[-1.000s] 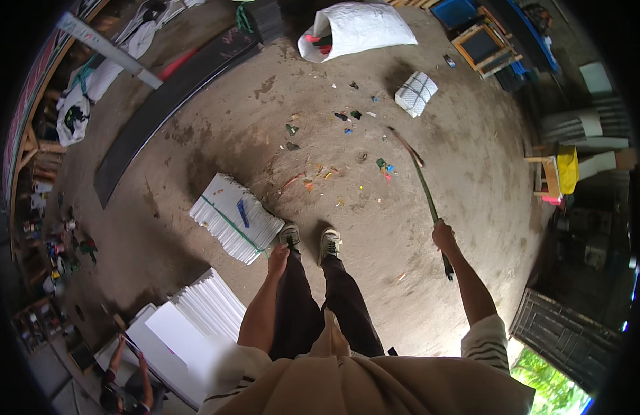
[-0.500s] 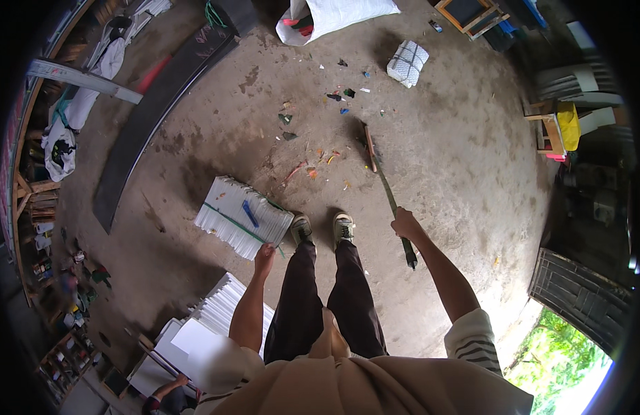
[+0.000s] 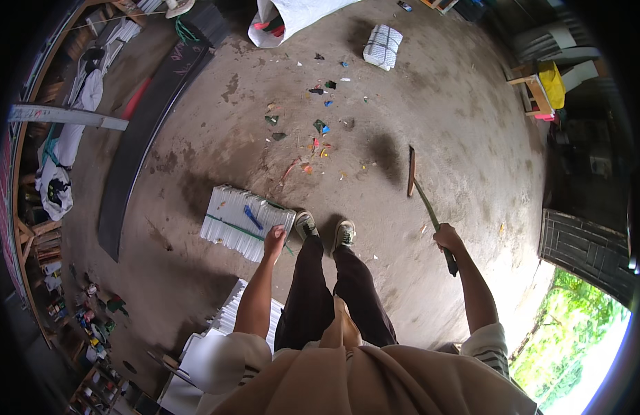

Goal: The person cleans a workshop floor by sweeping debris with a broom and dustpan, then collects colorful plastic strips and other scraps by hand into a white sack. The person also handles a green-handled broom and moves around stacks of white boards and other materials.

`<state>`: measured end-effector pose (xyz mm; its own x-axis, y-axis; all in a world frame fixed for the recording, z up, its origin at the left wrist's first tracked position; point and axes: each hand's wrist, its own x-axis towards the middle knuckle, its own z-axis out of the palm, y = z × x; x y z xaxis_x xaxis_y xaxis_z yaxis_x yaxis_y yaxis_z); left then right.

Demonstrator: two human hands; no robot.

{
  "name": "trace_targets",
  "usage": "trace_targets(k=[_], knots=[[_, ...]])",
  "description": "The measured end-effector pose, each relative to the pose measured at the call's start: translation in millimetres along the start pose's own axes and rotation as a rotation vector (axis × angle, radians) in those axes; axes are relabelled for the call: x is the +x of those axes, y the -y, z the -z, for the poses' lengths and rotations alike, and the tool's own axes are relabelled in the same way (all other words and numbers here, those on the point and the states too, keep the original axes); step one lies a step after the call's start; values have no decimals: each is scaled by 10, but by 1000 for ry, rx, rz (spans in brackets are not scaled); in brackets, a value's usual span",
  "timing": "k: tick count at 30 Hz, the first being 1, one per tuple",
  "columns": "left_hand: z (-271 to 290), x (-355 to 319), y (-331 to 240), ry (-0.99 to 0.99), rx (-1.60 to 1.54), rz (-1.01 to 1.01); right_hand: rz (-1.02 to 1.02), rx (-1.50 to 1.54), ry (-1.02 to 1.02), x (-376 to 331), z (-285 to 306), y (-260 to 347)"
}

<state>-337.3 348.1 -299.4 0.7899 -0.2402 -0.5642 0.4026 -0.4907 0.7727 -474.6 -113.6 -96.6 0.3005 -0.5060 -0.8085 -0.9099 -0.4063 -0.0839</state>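
Observation:
My right hand [image 3: 448, 237] is wrapped round the green handle of a broom-like tool [image 3: 431, 205]. Its narrow wooden head [image 3: 412, 171] points away from me, and a dark shadow falls on the floor to its left, apart from it, so the head looks raised. My left hand [image 3: 274, 240] has its fingers curled in, with nothing visible in them. It appears over the right edge of a stack of white sheets [image 3: 230, 220] bound with green strap, on which a blue object [image 3: 253, 216] lies. Scattered scraps [image 3: 320, 127] in several colours lie on the floor ahead.
A white bundle [image 3: 383, 47] and an open white sack [image 3: 292, 21] stand farther off. Long dark sheets [image 3: 147, 138] stretch along the left. Another white stack [image 3: 230, 311] is by my left arm. At right are a wooden frame with yellow cloth [image 3: 550, 84] and a dark panel [image 3: 588, 247] near a bright opening.
My right hand has swung the broom-like tool to the right, away from the scraps. A few more coloured scraps now show among the pile. My left hand stays near the bound stack.

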Motion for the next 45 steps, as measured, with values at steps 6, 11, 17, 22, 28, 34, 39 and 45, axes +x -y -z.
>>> trace_targets(k=[6, 11, 17, 22, 28, 34, 39, 45], knots=[[-23, -4, 128, 48, -81, 9, -130, 336, 158, -43, -791, -178], [38, -119, 279, 77, 90, 71, 15, 496, 274, -577, -916, 476], [19, -47, 42, 116, 170, 16, 138, 605, 356, -449, -750, 597], [-91, 85, 121, 130, 130, -28, 57, 652, 302, -814, -326, -342], [-409, -124, 59, 187, 241, -57, -154, 260, -105, -841, -427, -1737], [-821, -527, 0, 329, 139, -8, -384, 334, -207, -84, -1027, -2634], [-760, -647, 213, 288, 167, 32, -155, 335, -9, -534, -1178, -2069], [-1012, -748, -65, 281, 65, -40, 84, 509, 100, -664, -1180, -1424]])
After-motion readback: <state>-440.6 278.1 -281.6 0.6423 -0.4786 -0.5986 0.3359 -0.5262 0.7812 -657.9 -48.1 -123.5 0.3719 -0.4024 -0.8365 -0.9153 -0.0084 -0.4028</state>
